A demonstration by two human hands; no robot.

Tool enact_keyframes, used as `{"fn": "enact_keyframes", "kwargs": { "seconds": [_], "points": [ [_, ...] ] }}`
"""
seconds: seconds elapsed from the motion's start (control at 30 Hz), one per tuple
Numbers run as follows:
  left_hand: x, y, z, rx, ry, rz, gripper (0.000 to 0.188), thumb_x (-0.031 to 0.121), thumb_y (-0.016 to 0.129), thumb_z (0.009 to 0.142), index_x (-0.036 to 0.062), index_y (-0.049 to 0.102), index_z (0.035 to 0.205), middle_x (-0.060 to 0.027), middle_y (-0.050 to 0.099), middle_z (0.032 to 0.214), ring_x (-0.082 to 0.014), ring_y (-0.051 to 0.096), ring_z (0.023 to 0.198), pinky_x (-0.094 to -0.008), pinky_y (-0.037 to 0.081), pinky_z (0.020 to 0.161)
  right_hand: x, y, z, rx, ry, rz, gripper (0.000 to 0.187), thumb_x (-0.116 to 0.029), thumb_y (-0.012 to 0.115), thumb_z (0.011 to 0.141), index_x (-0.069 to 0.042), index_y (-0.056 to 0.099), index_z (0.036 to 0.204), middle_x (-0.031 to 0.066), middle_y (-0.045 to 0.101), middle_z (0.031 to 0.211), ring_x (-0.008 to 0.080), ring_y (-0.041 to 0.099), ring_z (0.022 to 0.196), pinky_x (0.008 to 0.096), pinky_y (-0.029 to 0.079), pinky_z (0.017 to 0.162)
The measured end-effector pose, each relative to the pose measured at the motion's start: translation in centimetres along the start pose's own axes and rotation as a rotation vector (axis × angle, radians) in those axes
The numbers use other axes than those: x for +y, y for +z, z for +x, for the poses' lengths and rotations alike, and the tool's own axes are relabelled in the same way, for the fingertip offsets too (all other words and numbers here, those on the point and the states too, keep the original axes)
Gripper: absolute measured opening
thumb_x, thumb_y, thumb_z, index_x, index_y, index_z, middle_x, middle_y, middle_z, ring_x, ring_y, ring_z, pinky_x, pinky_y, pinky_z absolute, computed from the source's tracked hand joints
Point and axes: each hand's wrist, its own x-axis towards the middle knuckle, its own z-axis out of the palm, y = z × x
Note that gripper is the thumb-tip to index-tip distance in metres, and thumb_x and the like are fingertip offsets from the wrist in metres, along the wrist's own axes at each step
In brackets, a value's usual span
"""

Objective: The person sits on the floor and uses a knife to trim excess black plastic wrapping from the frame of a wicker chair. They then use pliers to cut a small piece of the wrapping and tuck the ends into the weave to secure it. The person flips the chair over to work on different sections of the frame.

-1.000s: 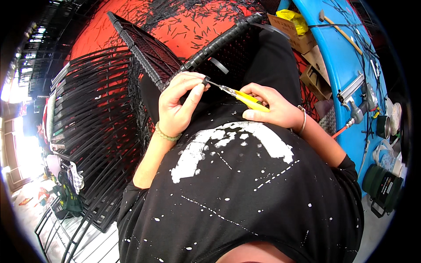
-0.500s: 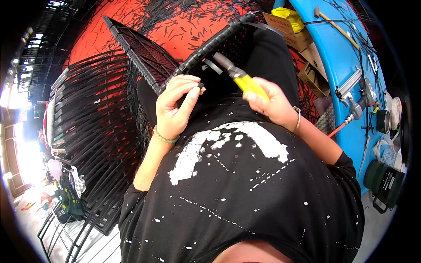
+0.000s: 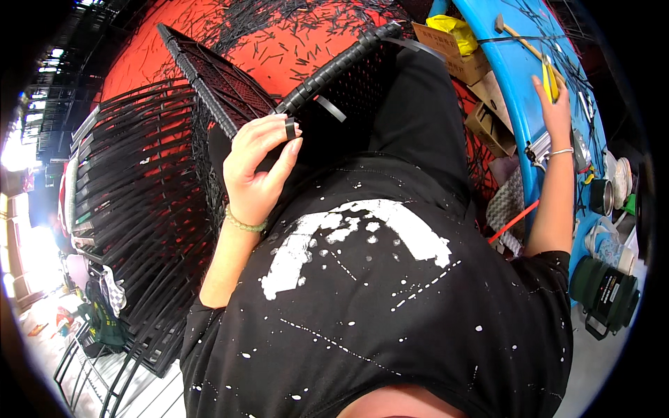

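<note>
Two black woven panels, wrapped along their edges with flat strip, meet in a V over my lap; the right panel's wrapped edge (image 3: 334, 70) runs up and away. Near the corner, my left hand (image 3: 254, 157) pinches the end of a black strip (image 3: 290, 129) at its fingertips. A pale, shiny strip end (image 3: 330, 109) sticks out beside the right panel. Out to the right, over the blue table, my right hand (image 3: 555, 111) has yellow-handled pliers (image 3: 550, 82) between its fingers, jaws pointing away. Whether the pliers touch the tabletop I cannot tell.
The blue table (image 3: 491, 31) carries a hammer (image 3: 519, 36), metal tools and black strip pieces. Cardboard boxes (image 3: 491, 129) stand beside it. Black slatted frames (image 3: 139, 174) are stacked at left. Strip scraps cover the red floor (image 3: 279, 52). A dark green case (image 3: 603, 296) sits at lower right.
My right hand has carried the pliers from beside the panels rightward to the blue table. My left hand has shifted slightly left and down, still pinching the black strip.
</note>
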Motion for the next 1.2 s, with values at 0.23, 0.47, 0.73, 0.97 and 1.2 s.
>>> {"fn": "enact_keyframes", "kwargs": {
  "seconds": [0.23,0.47,0.73,0.97,1.2],
  "points": [
    [-0.8,-1.5,0.7,0.073,-0.375,-0.206,0.016,-0.001,0.066,0.1,-0.0077,0.07,0.114,-0.0123,0.075,0.109,-0.0172,0.07,0.101,-0.0294,0.052,0.095,9.3,0.8,4.2,-0.095,0.052,-0.549,0.107,-0.083,0.061,0.08,-0.002,0.05,0.148,0.0275,0.056,0.144,0.0413,0.056,0.132,0.0484,0.044,0.111],
    [-1.3,-1.2,1.5,0.11,-0.504,-0.393,0.014,0.002,0.065,0.101,-0.0052,0.07,0.112,-0.011,0.075,0.106,-0.0134,0.07,0.098,-0.0258,0.052,0.092,15.1,2.9,7.0,-0.199,0.207,-0.692,0.099,-0.084,0.058,0.081,-0.011,0.053,0.148,0.0249,0.056,0.145,0.0421,0.056,0.132,0.0534,0.044,0.11],
    [-1.3,-1.7,2.0,0.129,-0.681,-0.501,0.008,0.005,0.068,0.1,-0.0015,0.07,0.104,-0.0079,0.076,0.099,-0.0084,0.069,0.09,-0.0222,0.052,0.084,12.5,4.4,9.3,0.032,-0.338,-0.52,0.061,-0.053,0.072,0.092,-0.007,0.066,0.133,0.0186,0.062,0.138,0.0345,0.056,0.131,0.0465,0.043,0.111],
    [-0.5,-2.0,2.1,0.034,-0.585,-0.458,0.009,-0.004,0.068,0.096,-0.0024,0.067,0.105,-0.0138,0.076,0.103,-0.0165,0.072,0.096,-0.029,0.056,0.09,-22.1,4.2,-3.0,0.004,-0.837,0.29,0.03,-0.01,0.078,0.088,-0.004,0.073,0.118,0.0126,0.07,0.124,0.0273,0.065,0.119,0.0393,0.048,0.106],
    [-1.3,-2.2,1.8,0.103,-0.613,-0.596,0.007,-0.005,0.072,0.093,-0.003,0.068,0.098,-0.0115,0.076,0.098,-0.0145,0.072,0.093,-0.0267,0.056,0.086,-35.6,7.5,-12.0,-0.341,-1.21,0.721,0.029,-0.015,0.083,0.076,-0.008,0.073,0.103,0.0056,0.073,0.098,0.0258,0.071,0.094,0.039,0.054,0.084]
  ]
}}
